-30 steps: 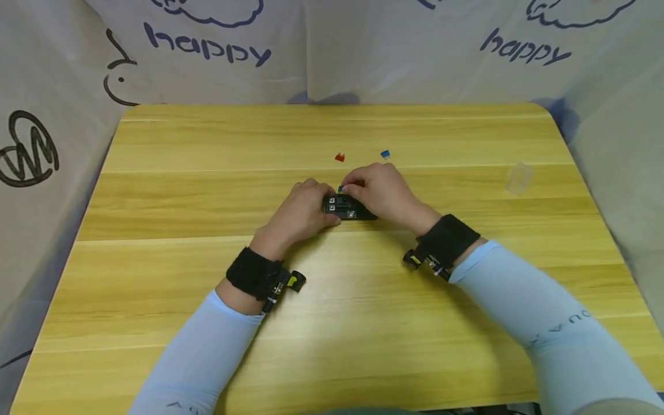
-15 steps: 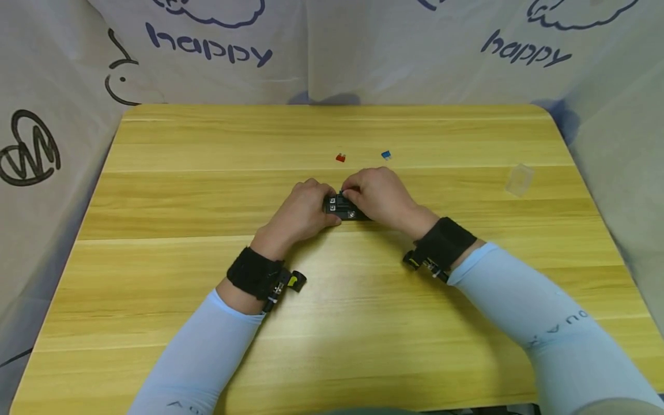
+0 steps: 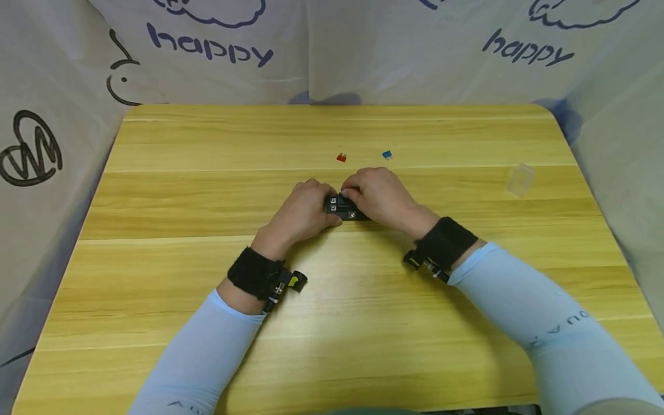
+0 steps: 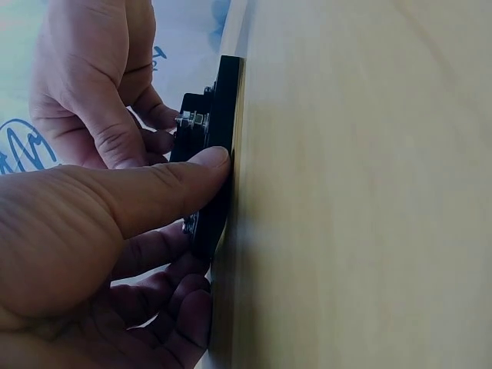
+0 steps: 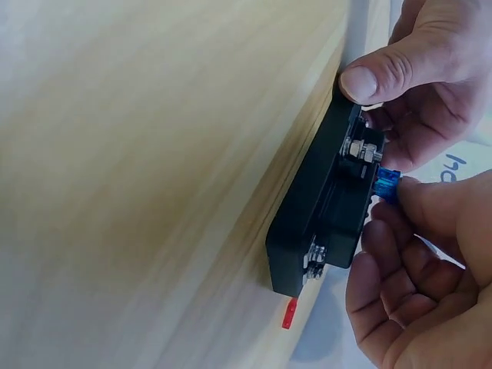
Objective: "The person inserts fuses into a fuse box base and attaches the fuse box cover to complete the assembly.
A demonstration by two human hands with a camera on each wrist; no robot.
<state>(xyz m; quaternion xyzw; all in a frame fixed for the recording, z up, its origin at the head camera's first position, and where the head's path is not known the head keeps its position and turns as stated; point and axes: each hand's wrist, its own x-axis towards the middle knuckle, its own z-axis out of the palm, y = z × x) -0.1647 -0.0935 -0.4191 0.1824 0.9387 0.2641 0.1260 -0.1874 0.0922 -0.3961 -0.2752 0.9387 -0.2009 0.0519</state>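
White cloth (image 3: 363, 52) bearing the word "happy" hangs behind the work area. In front of it is a table (image 3: 337, 346) with a yellow wood-grain top. The person's arms reach over it from the near edge in a pale blue left sleeve (image 3: 202, 357) and right sleeve (image 3: 555, 328).

The left hand (image 3: 303, 210) grips one end of a black block, its thumb pressed along the near side and other fingers at the far side. The right hand (image 3: 384, 196) pinches a blue fuse between thumb and index finger; its remaining fingers are curled. A black strap with a small camera is fastened round each wrist.

The black block (image 5: 307, 200) lies on the table between the hands, near the middle. A clear plastic cover (image 3: 520, 180) lies well apart, toward the right edge.

The pinched blue fuse (image 5: 387, 184) meets the block's raised middle part; how deep it sits cannot be told. Beyond the hands lie a loose blue fuse (image 3: 387, 154) and, to its left, a red fuse (image 3: 341, 157). Metal bolts (image 5: 361, 151) stand on the block.
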